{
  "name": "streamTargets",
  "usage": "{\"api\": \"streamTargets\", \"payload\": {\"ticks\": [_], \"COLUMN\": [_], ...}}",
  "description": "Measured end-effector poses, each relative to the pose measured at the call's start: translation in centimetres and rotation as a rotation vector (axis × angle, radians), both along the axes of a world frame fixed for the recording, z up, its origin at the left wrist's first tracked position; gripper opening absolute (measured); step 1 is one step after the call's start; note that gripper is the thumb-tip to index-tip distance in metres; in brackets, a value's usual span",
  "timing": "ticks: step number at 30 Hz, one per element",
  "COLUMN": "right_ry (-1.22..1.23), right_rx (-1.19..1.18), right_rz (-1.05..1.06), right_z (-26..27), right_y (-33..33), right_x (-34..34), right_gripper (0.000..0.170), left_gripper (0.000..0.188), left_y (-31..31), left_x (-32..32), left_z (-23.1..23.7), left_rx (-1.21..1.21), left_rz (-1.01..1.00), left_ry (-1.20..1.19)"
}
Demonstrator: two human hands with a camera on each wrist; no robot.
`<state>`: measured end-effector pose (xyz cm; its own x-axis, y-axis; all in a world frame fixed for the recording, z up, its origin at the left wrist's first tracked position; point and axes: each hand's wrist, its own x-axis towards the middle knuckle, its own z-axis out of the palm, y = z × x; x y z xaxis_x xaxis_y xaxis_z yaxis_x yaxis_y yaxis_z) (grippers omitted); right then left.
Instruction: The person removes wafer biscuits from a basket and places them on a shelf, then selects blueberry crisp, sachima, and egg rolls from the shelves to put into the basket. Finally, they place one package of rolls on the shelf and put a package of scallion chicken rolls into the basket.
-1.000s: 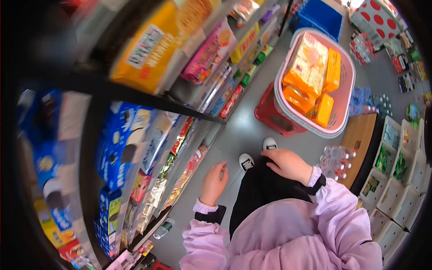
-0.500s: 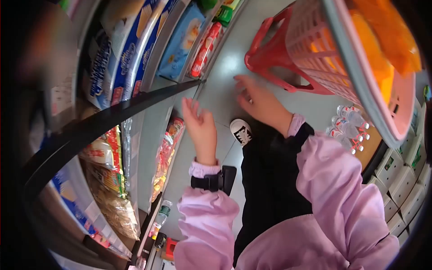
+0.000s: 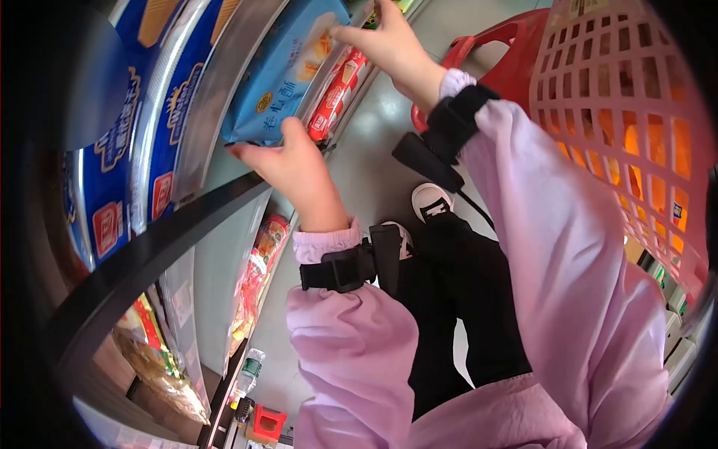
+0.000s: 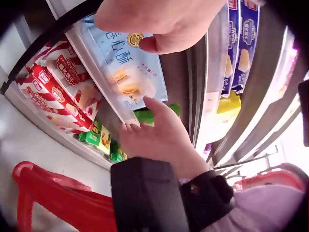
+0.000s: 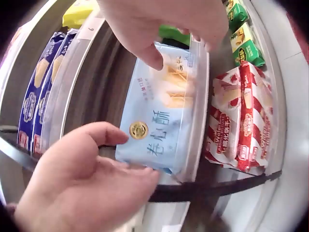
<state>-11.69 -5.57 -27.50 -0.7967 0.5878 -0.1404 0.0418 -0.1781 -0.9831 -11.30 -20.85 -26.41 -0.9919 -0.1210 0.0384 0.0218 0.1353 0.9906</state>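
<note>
A light-blue snack package (image 3: 280, 67) printed with rolled pastries lies on a shelf behind a clear front strip. My left hand (image 3: 299, 176) is at the package's near end, thumb and fingers spread apart around that end. At the far end is my right hand (image 3: 400, 52); in the right wrist view its thumb overlaps the package (image 5: 157, 108) while its fingertips are by the shelf lip. Neither hand's fingers are closed round the package, and the left fingertips are partly hidden in the head view.
Blue wafer packs (image 3: 183, 105) stand on the shelf above; red-and-white wafer packs (image 5: 241, 118) lie on the one below. A black shelf post (image 3: 161, 232) crosses close to my left hand. On my right, a pink basket (image 3: 598, 97) with orange packages stands on a red stool (image 3: 516, 56).
Both hands have moved from in front of my body up to the shelf, reaching the two ends of the blue package. The view has come closer to the shelf.
</note>
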Motion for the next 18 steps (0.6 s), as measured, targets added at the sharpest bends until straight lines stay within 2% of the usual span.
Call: {"api": "streamTargets", "payload": {"ticks": [2,3,4,7,8,9,11,13,15,16,18], "right_ry": [-0.002,0.014,0.002,-0.100,-0.052,-0.102,-0.050,0.021,0.128,0.090,0.117], "right_rx": [-0.062,0.184,0.432,0.501,0.602,0.655,0.535,0.554,0.510,0.565,0.422], "right_rz": [0.070,-0.012,-0.123,-0.152,-0.168,-0.142,-0.042,-0.052,0.001,-0.057,0.108], "right_z": [-0.3,-0.8,-1.2,-2.7,-3.1,-2.7,-3.0,-2.7,-2.4,-2.5,-2.2], "right_y": [1.2,1.5,1.7,1.4,1.5,1.5,1.5,1.7,2.0,1.5,1.9], "right_x": [-1.7,-2.2,-2.8,-2.9,-2.6,-2.1,-2.0,-2.1,-2.4,-2.9,-3.6], "right_gripper": [0.065,0.063,0.062,0.084,0.091,0.092,0.092,0.089,0.088,0.081,0.076], "left_gripper": [0.057,0.057,0.040,0.038,0.040,0.042,0.045,0.054,0.052,0.054,0.058], "left_y": [-0.1,0.0,0.2,0.7,1.2,1.2,0.9,1.4,1.2,1.0,0.9], "left_x": [-1.0,-1.4,-1.7,-2.0,-1.8,-1.9,-2.4,-2.2,-2.7,-2.9,-3.3], "left_z": [-0.9,-1.1,-1.2,-0.6,-0.3,-0.4,-0.6,0.0,-0.6,-1.0,-1.4], "left_rx": [0.056,0.087,0.153,0.212,0.218,0.238,0.275,0.249,0.216,0.225,0.246], "left_rz": [0.010,0.012,0.088,0.164,0.170,0.164,0.150,0.214,0.290,0.280,0.261], "left_ry": [0.045,0.066,0.071,0.010,0.014,0.008,-0.002,-0.056,-0.034,-0.023,0.003]}}
